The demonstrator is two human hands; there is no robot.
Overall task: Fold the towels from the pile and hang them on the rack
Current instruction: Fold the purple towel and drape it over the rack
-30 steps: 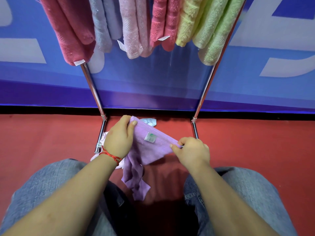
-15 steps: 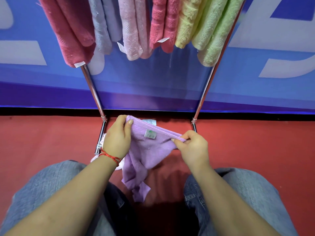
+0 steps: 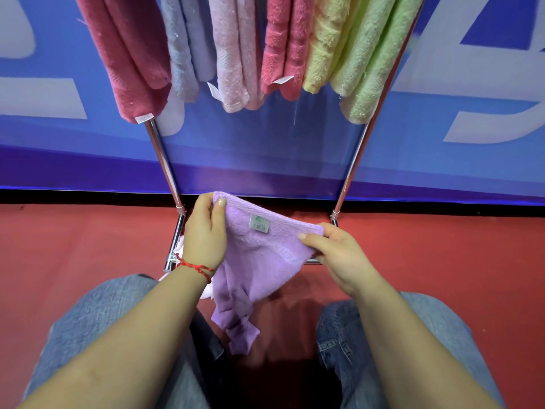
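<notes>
Red floor (image 3: 73,249) is running under a blue banner wall (image 3: 442,93), with a chrome rack (image 3: 165,160) standing in front of the person's denim knees. Hanging towels (image 3: 283,48) are already filling the top rail: dark pink, grey, pale pink, coral, yellow, green, each folded over and touching its neighbour.

Lilac towel (image 3: 259,261) is being held up between the knees, just in front of the rack's lower bar. Left hand (image 3: 203,234), wearing a red string bracelet (image 3: 196,268), is pinching the far left corner, thumb on top. Right hand (image 3: 339,255) is pinching the right corner, thumb on the hem. Top edge is stretching fairly taut between them, white label (image 3: 259,224) facing up; the rest is drooping in a bunched tail toward the floor.

Judging by the sag, it is handling light, soft and limp, not slippery or fragile, with no stiffness to keep a fold alone. Best hold looks like the hemmed corners, keeping the edge tensioned. Some pale cloth (image 3: 180,246) is peeking out behind the left wrist, possibly the pile; cannot tell.
</notes>
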